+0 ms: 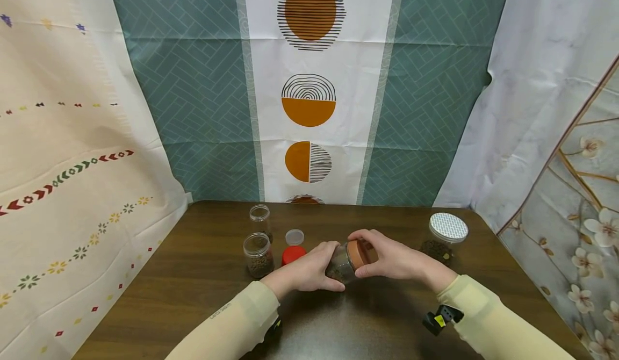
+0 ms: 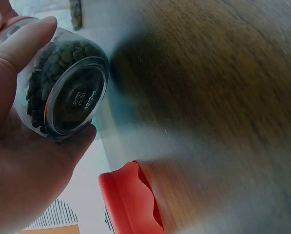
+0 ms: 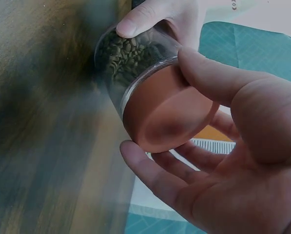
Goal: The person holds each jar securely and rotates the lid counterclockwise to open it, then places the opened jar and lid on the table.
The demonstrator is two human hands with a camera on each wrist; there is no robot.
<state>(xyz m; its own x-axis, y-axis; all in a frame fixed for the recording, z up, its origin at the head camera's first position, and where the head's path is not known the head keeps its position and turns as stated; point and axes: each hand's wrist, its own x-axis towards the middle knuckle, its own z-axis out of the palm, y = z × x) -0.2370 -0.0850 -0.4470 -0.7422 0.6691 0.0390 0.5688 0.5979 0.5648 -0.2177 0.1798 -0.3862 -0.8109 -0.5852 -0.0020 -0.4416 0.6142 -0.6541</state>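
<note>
A clear jar [image 1: 340,266] with small dark pellets inside is tipped onto its side over the middle of the table, its base toward the left. Around its body, my left hand [image 1: 311,271] grips it with thumb and fingers. The jar's terracotta-coloured lid [image 3: 169,117] is on its mouth, facing right. My right hand [image 1: 389,255] holds that lid by its edge, the thumb on one side and the fingertips on the other. In the left wrist view the jar's embossed base [image 2: 77,97] shows, with the pellets lying against the wall.
Left of the hands stand two lidless clear jars, a nearer one [image 1: 258,258] with brown pellets and one behind [image 1: 260,220]. A red wavy-edged object [image 2: 128,200] and a clear round piece [image 1: 294,237] are beside them. A jar with a white patterned lid [image 1: 448,227] stands at right.
</note>
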